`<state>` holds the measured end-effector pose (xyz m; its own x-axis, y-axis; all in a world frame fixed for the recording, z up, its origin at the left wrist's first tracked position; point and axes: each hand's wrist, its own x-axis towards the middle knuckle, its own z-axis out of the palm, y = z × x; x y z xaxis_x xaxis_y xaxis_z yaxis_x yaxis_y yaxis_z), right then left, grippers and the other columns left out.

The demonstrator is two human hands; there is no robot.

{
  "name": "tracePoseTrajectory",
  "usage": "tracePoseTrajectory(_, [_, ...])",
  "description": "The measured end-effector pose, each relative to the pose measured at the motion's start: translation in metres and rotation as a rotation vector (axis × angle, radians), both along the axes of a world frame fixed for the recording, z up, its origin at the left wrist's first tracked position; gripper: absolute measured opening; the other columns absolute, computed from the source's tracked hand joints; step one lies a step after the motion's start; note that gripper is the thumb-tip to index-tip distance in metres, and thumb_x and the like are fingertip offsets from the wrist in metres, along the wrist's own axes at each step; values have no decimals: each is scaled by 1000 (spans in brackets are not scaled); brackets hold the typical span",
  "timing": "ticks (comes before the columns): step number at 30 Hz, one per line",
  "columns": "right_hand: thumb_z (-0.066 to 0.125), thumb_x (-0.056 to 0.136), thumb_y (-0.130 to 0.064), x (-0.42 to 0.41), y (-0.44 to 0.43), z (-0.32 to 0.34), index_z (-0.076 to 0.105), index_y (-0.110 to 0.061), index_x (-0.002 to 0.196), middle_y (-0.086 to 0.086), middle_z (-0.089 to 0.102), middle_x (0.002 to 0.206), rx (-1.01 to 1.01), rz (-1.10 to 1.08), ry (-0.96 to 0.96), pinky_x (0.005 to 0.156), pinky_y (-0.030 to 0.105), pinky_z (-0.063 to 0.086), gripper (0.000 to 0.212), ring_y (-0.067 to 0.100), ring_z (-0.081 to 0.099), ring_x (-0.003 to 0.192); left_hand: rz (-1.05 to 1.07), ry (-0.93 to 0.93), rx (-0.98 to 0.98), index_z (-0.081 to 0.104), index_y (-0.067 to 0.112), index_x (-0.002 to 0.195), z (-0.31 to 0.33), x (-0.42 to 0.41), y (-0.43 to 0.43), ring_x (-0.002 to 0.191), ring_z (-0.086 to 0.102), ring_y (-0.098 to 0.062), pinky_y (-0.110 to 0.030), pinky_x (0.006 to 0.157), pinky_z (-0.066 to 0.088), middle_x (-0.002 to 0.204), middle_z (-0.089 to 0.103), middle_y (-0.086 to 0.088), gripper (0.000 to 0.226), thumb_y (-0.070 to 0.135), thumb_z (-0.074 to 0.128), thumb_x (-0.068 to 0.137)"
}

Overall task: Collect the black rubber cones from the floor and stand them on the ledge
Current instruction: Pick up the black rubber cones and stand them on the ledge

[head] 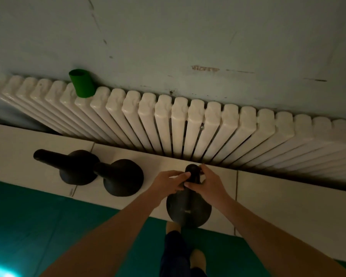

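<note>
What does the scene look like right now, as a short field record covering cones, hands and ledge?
on ledge: left black rubber cone and middle black rubber cone, both upright on the white tiled ledge
in hand: right black rubber cone, base at the ledge's front edge; cannot tell if it rests
left hand: grips its neck
right hand: grips its neck
other: green cylindrical cup on white ribbed radiator

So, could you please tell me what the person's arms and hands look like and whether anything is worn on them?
The left forearm and the right forearm are bare down to the frame's edge: no sleeves show. The left hand and the right hand wear no gloves, and no watch, bracelet or ring is visible.
</note>
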<state>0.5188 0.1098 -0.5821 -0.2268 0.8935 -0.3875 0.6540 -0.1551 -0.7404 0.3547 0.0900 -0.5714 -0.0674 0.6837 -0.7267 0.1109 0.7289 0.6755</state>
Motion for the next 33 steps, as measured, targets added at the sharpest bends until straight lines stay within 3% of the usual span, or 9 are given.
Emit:
tracePoseTrajectory(3, [80,69,-40,3,-8,-5,49,-30,103,-13,52,96,7,64,-30,69,18,40,47,4,53,83,-15,5,-31,71,27,92,-1,0,-4,75,72,-12,-13,55,49,84,75,-1,26,45,76,75])
tracePoseTrajectory(7, [79,72,-29,9,-33,-24,52,-25,113,-5,55,110,-45,177,-97,82,21,46,49,14,58,100,-203,105,-27,68,22,102,-18,11,-22,92,65,-19,-27,77,52,98,68,-4,23,28,74,81])
tracePoseTrajectory(12, [76,75,-26,6,-31,-41,53,-21,115,-2,57,111,-32,192,-139,82,24,48,46,16,59,97,-211,181,19,66,24,106,-36,16,-26,96,64,-16,-32,87,53,104,69,-1,27,33,73,81])
tracePoseTrajectory(18, [78,74,-26,6,-34,-52,51,-23,118,-4,56,113,-14,206,-166,86,28,51,51,14,58,99,-280,195,28,63,31,96,-47,9,-20,90,63,-11,-26,82,52,94,64,7,21,33,75,78])
tracePoseTrajectory(23, [76,76,-25,2,-30,-41,48,-20,123,-2,55,116,-41,253,-247,87,28,49,54,17,58,103,-307,190,6,61,30,94,-40,9,-15,96,64,-14,-28,84,52,105,68,1,21,30,75,79])
tracePoseTrajectory(26, [75,77,-22,-4,-18,-33,45,-17,127,2,55,119,-129,350,-370,88,31,48,58,21,58,107,-320,170,-39,67,21,105,-36,10,-14,103,61,-17,-28,87,50,113,67,-4,24,28,72,82])
tracePoseTrajectory(29, [62,87,-11,-4,0,-19,47,-16,124,8,58,118,-221,479,-466,83,31,47,41,24,58,104,-254,159,-82,70,8,110,-23,-4,-16,103,63,-22,-30,92,52,112,67,-10,28,17,69,84])
tracePoseTrajectory(31, [53,92,-11,-1,16,-6,53,-17,118,7,60,115,-223,517,-473,80,26,43,26,21,58,101,-190,139,-98,70,2,109,-8,-22,-17,85,64,-19,-20,74,56,102,68,-15,26,9,67,84])
tracePoseTrajectory(33, [51,93,-10,2,32,5,57,-17,112,6,60,115,-201,544,-507,83,25,43,21,21,57,104,-112,120,-116,67,2,109,6,-38,-18,76,59,-13,-9,49,46,97,63,-11,23,5,62,87])
